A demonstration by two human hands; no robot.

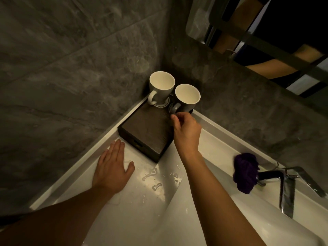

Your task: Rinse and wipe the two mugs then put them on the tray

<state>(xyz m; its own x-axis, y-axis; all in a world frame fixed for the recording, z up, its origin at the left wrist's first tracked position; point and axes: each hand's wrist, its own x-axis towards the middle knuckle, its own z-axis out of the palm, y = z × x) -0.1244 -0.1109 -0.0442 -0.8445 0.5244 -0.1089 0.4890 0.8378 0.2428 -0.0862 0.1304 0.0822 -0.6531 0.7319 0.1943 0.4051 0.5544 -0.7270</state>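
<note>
Two white mugs stand upright on coasters at the far end of a dark tray (142, 134) in the counter's corner. The left mug (161, 87) has its handle toward me. The right mug (187, 98) stands beside it, almost touching. My right hand (186, 130) hovers just in front of the right mug's handle, fingers curled, with its fingertips at the handle; whether they touch it I cannot tell. My left hand (113, 167) lies flat and open on the white counter, just in front of the tray's near left corner.
Water drops lie on the white counter (156, 185) in front of the tray. A purple cloth (245, 172) hangs on the chrome faucet (287, 189) at the right, over the sink. Grey stone walls close the corner; a mirror hangs at the top right.
</note>
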